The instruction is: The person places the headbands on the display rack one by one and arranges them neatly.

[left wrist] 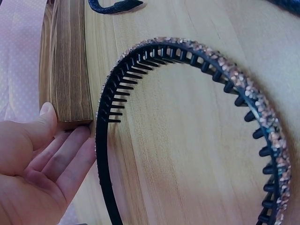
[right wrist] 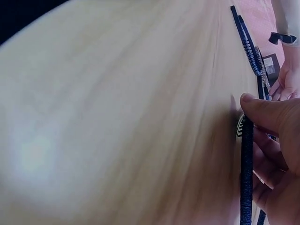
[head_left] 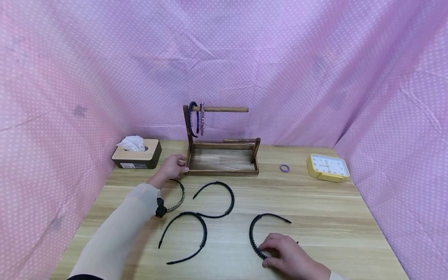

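Observation:
My left hand (head_left: 172, 167) holds the near left corner of a dark wooden rack (head_left: 224, 172); in the left wrist view the thumb lies along the side of the wood (left wrist: 70, 70) and the fingers bend under its end. Beside that hand lies a glittery toothed headband (left wrist: 276, 140), partly behind the sleeve in the head view. Toward the table's front right, my right hand (head_left: 288, 256) pinches a black headband (head_left: 252, 233) between thumb and fingers, its lower end hidden by the hand. A dark blue headband (head_left: 190, 120) and a pink one (head_left: 202, 124) hang on the rack's upper bar.
Two more black toothed headbands (head_left: 232, 198) (head_left: 204, 231) lie left of the table's middle. A tissue box (head_left: 154, 155) stands left of the rack. Right of it are a purple ring (head_left: 284, 168) and a yellow clock (head_left: 327, 167). Pink dotted cloth (head_left: 297, 70) surrounds the table.

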Motion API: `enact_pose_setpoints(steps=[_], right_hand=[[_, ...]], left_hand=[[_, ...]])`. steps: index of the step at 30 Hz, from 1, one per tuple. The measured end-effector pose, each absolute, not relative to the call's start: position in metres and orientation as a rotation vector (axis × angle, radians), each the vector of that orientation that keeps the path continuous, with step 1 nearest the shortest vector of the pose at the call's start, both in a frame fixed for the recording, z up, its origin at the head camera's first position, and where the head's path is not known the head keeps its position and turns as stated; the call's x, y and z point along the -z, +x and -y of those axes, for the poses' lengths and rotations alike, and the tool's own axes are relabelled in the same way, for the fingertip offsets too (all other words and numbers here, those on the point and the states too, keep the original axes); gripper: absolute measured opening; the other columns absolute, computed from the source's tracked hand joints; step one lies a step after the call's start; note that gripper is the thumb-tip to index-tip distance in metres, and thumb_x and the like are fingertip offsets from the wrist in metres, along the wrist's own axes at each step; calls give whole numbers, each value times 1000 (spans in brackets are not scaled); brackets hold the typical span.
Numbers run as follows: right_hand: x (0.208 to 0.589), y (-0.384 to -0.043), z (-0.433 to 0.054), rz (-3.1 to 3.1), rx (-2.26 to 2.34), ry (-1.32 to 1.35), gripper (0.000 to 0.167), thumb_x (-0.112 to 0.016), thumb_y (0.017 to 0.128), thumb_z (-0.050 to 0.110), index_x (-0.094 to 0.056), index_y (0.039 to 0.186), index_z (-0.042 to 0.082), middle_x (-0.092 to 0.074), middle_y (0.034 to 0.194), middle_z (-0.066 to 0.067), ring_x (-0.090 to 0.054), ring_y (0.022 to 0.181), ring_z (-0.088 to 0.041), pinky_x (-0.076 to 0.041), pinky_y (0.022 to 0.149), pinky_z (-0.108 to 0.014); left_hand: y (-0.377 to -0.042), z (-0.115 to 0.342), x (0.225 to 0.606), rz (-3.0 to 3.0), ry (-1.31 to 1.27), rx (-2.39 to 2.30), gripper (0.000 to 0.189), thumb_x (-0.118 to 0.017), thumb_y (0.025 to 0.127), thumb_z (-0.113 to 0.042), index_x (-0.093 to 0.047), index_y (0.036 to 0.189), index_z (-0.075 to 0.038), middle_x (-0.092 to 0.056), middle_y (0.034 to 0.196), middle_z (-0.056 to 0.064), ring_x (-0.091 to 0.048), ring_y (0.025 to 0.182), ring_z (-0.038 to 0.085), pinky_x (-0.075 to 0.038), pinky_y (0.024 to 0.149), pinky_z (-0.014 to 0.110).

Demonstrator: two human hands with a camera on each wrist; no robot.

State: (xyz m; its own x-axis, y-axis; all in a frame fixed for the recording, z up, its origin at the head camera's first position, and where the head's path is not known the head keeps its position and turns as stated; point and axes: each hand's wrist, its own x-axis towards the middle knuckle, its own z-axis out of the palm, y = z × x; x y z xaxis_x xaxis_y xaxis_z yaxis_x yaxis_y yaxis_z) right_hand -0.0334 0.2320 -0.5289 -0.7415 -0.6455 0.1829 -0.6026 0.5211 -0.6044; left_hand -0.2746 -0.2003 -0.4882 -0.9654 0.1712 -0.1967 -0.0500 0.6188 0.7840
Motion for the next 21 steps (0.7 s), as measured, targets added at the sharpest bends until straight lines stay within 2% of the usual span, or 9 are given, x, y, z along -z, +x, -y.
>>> enact_pose_setpoints(steps=[5, 9, 18, 21], right_hand=[[528, -37, -231, -2663, 989, -1075, 24, -83, 87, 28, -78, 108, 17, -66, 94, 19, -54, 83, 5, -49, 69, -16], [527, -39, -229, -2661, 991, -1086, 21, -82, 88, 21, -78, 106, 13, -65, 90, 16, -53, 78, 6, -48, 65, -13], [526, -43, -227, -2757, 1077, -1118, 21, -82, 85, 9, -79, 106, 12, -71, 90, 14, -60, 82, 6, -50, 69, -10], [520, -46, -227, -2758, 1158, -1116, 23, -82, 84, 7, -80, 106, 10, -74, 88, 10, -60, 77, 8, -51, 66, -9]], left_hand=[[-275, 200, 489, -2586, 81, -1252, 53, -71, 96, -4, -50, 144, 8, -62, 132, 33, -72, 98, 37, -64, 71, 36], [-275, 199, 489, -2584, 79, -1252, 53, -70, 96, -4, -50, 144, 8, -62, 133, 33, -72, 98, 38, -64, 72, 37], [-277, 200, 490, -2568, 85, -1278, 54, -69, 97, -3, -48, 145, 8, -60, 134, 35, -71, 101, 40, -64, 71, 38], [-277, 200, 490, -2568, 74, -1278, 54, -69, 97, -3, -48, 145, 8, -60, 134, 34, -72, 99, 41, -64, 71, 38]])
